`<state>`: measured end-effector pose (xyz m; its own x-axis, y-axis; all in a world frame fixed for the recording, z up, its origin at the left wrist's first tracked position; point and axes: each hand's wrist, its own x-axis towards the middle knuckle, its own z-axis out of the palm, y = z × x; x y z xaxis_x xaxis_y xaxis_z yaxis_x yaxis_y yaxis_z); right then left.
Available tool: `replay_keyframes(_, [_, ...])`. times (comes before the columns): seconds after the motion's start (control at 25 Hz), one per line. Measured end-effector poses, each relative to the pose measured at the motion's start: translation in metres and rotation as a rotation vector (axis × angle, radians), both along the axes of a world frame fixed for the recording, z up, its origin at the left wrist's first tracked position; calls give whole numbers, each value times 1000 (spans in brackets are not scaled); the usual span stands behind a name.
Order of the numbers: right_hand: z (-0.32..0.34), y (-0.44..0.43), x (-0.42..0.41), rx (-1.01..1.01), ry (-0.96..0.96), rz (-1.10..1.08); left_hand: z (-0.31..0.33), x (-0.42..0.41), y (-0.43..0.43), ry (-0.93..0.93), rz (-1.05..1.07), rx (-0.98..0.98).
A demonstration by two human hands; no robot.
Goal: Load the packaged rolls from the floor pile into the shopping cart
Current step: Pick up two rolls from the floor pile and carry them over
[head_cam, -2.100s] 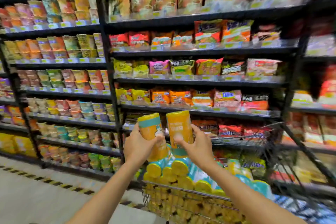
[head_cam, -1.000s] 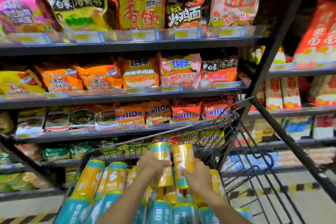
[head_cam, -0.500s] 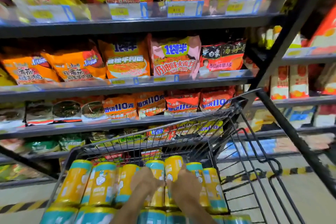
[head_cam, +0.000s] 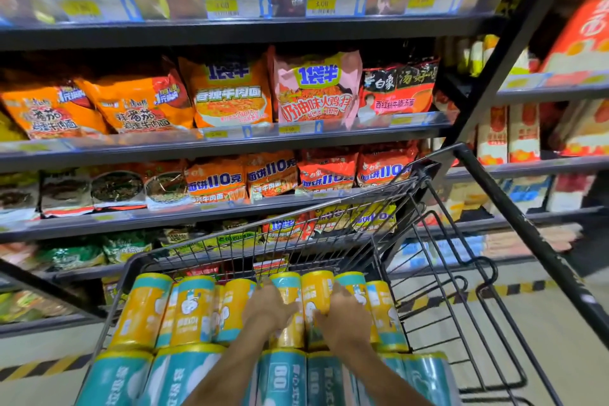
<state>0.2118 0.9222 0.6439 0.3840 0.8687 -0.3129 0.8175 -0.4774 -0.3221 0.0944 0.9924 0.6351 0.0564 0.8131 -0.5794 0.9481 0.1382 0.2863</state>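
Note:
A black wire shopping cart point(head_cam: 333, 224) stands before me, packed with several yellow-and-teal packaged rolls point(head_cam: 191, 310) lying side by side. My left hand point(head_cam: 268, 310) grips one roll point(head_cam: 286, 287) in the far row. My right hand point(head_cam: 346, 316) grips the roll beside it point(head_cam: 316, 290). Both rolls lie level with their neighbours in the row. A nearer row of teal-wrapped rolls point(head_cam: 283, 376) lies under my forearms. The floor pile is out of view.
Black shelves point(head_cam: 230, 148) stocked with instant noodle packets stand close behind the cart's far end. The cart's folded wire child seat point(head_cam: 461, 306) is at the right. Pale floor with yellow-and-black hazard tape point(head_cam: 514, 288) lies to the right.
Both hands carried two rolls from chest height down into the cart and laid them in the far row. My head moved closer and lower over the cart.

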Motion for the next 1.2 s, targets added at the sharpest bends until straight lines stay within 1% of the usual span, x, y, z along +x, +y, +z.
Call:
replay_keyframes(0.16, [14,0,22,-46,-153,109,13,-4,0,82,-147,183])
replay_keyframes(0.28, [28,4,34,2,-213,176,30,-3,-1,122,-191,301])
replay_keyframes(0.44, [47,7,40,86,-168,299,60,2,-19,183,-125,376])
replay_keyframes(0.56, [62,0,43,124,-165,461,85,3,-47,226,-30,431])
replay_keyframes(0.64, [74,-5,37,186,-160,571,102,-6,-71,247,23,510])
replay_keyframes(0.76, [99,-17,5,303,-158,776,133,-37,-125,307,155,602])
replay_keyframes(0.96, [155,-66,-96,487,-59,1101,173,-124,-242,412,498,635])
replay_keyframes(1.12, [180,-161,-193,650,54,1416,181,-186,-377,532,795,621])
replay_keyframes(1.2, [182,-223,-238,672,109,1562,171,-211,-453,590,937,614])
